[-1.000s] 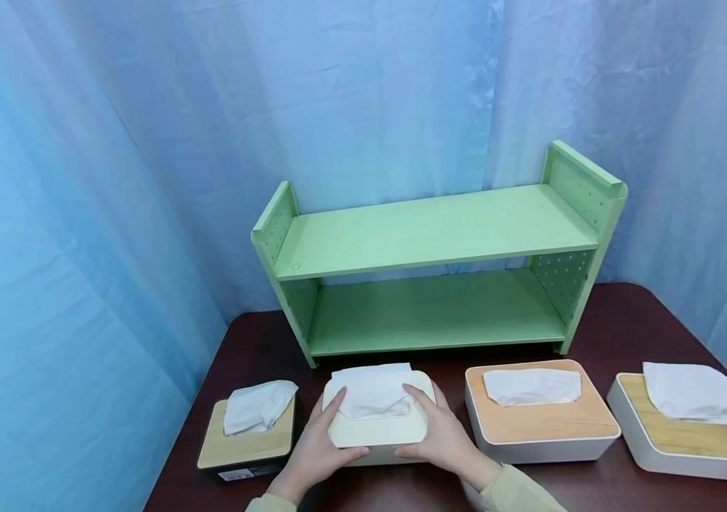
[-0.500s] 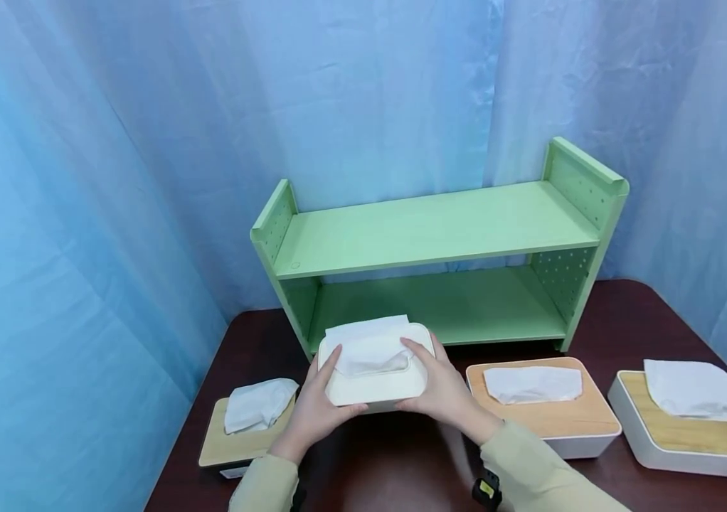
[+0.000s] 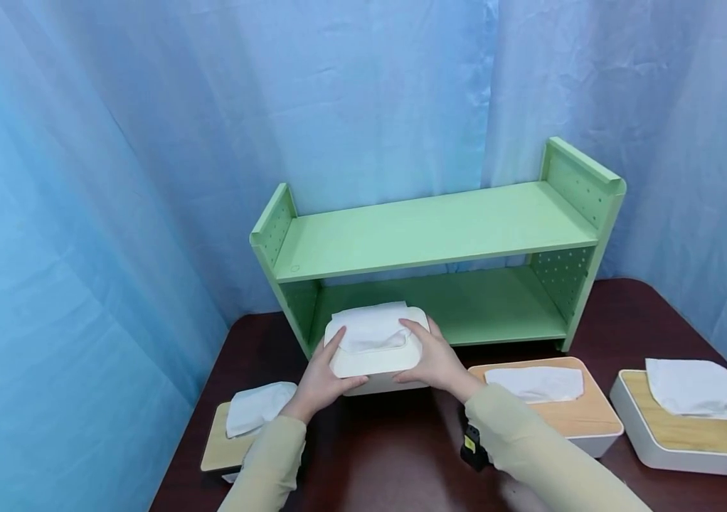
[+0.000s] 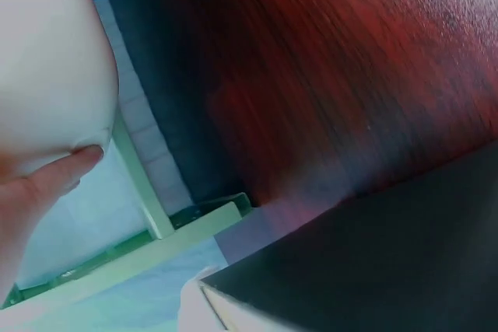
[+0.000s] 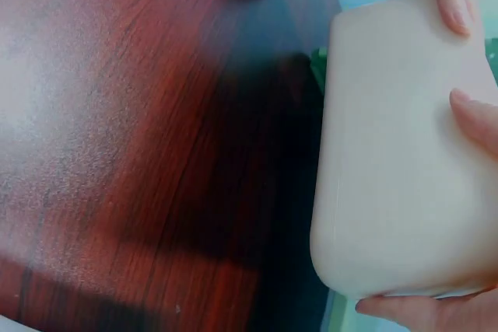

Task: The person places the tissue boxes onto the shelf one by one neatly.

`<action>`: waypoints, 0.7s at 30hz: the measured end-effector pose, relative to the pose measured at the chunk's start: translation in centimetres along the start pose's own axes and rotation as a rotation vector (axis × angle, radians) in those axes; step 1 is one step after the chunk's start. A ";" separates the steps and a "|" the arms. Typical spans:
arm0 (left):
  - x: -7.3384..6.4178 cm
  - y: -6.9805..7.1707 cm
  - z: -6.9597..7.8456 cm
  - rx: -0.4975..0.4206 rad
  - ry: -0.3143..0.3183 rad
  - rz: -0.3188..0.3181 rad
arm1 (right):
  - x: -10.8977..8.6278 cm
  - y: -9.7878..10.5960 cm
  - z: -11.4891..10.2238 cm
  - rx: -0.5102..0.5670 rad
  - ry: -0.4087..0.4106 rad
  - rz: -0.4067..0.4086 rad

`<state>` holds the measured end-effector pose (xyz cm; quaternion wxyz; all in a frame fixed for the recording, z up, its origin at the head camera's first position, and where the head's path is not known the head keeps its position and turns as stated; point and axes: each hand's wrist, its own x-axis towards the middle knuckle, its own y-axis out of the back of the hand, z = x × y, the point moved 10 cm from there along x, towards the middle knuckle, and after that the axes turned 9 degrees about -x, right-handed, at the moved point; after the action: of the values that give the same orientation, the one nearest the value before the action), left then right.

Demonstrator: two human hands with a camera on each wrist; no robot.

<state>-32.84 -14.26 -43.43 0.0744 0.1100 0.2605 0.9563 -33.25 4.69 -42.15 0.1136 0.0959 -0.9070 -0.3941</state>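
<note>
I've L grip [image 3: 321, 377] + R grip [image 3: 435, 363] pinching white box [image 3: 376, 367] over table [image 3: 389, 455], in front of rack [image 3: 434, 231]. Uneven squeeze might tip it; too low fwd could clip rack.

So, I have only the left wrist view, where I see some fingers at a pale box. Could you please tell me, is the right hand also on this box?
Observer: Yes, in the head view the right hand grips the white box at its right side.
Operator: Thank you. What is there on its top? I cannot see it from here.
Observer: A white tissue sticks out of the top.
Operator: Understood. And are there more boxes farther to the right?
Observer: Yes, two: a peach-topped box, then a wood-topped box.
</note>
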 end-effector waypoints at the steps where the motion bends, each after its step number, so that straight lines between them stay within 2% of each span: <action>1: 0.1 -0.1 -0.2 -0.002 0.004 -0.005 | 0.1 -0.1 0.2 0.001 -0.006 0.000; 7: 0.7 -0.3 -0.5 -0.008 0.001 -0.009 | 0.6 -0.4 0.8 0.017 -0.025 0.000; 11: 0.8 -0.1 -0.7 -0.005 0.012 0.005 | 0.7 -0.5 0.9 0.016 -0.021 -0.032; 17: 0.7 0.8 -0.2 0.020 -0.014 0.094 | 1.2 -0.3 0.7 0.002 -0.009 -0.087; 21: 0.9 1.5 0.5 0.044 -0.035 0.152 | 1.5 0.0 0.5 -0.014 -0.014 -0.077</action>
<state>-33.67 -15.08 -42.08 0.0035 0.1478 0.2711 0.9511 -34.86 4.68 -42.26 0.0929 0.1272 -0.9006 -0.4051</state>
